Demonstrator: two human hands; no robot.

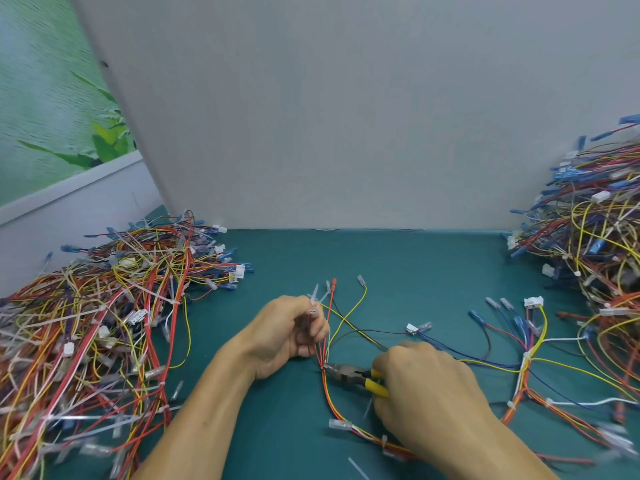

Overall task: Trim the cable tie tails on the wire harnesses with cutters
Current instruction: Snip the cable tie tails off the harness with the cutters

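On a teal mat (415,271) by a grey panel (346,116), left hand (287,334) pinches wires (331,306), right hand (422,382) grips cutters (346,374).

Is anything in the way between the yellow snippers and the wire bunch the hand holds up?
Nothing visible. The yellow-handled metal cutters in the right hand have their tip at the red and yellow wire bundle that the left hand grips.

The counter (398,265) is covered in plain teal. Yellow handles and a dark grey head are seen on the cutters (349,375). The harness (327,389) is made up of red, orange and yellow wires (blue ones further right).
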